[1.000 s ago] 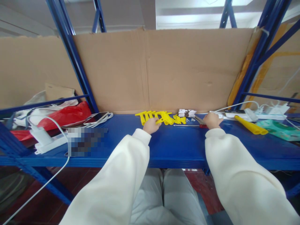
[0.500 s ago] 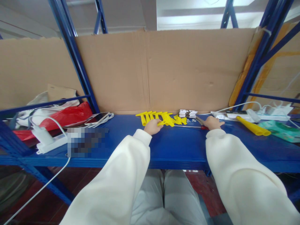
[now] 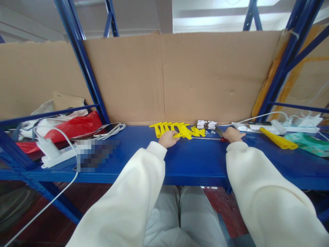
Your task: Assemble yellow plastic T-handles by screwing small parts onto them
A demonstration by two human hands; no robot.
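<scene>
My left hand (image 3: 168,139) is closed, its fingertips pinching a yellow plastic part (image 3: 177,135) at the front of a group of similar pieces. Behind it stands a row of yellow tapered parts with flat tops (image 3: 162,127). My right hand (image 3: 233,134) rests low over the blue surface, fingers curled round a dark metal tool that looks like pliers (image 3: 219,131), its grip hidden by the hand. Just beside those fingers lies a long-shafted screwdriver (image 3: 208,138) with a red handle. Small yellow pieces (image 3: 197,131) and tiny silvery bits (image 3: 207,133) lie between my hands.
White-and-dark small parts (image 3: 206,124) are stacked at the back against a cardboard panel (image 3: 205,79). To the right lie a yellow tapered piece (image 3: 279,139), a green packet (image 3: 308,142) and a power strip (image 3: 302,129). Another power strip (image 3: 58,156) and a red bag (image 3: 77,127) are left.
The dark metal tool at my right hand has turned slightly and shows darker now. My left hand keeps its place; the whole view has shifted very little.
</scene>
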